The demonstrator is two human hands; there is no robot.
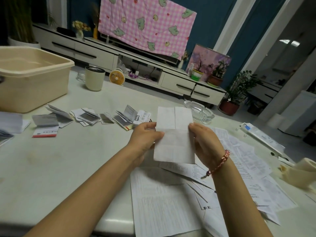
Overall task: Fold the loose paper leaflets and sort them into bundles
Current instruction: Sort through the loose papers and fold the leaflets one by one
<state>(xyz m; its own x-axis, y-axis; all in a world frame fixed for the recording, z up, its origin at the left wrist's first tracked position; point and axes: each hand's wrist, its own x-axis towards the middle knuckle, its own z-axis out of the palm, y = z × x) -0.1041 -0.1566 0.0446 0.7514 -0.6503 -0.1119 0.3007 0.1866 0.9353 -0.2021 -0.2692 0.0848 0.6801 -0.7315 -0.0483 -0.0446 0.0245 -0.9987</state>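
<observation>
Leaflet (pixel 174 134) in folding, held above the worktop (pixel 68 159) between both hands, left hand (pixel 147 134) and right hand (pixel 203 139) each pinching one side edge, seems half creased, so next it needs one more fold before joining the folded bundles (pixel 85 117) behind, while loose sheets (pixel 171 202) wait below.

Folded leaflets (pixel 89 117) lie left of the tub-side table (pixel 68 159), loose sheets (pixel 171 202) right.
</observation>
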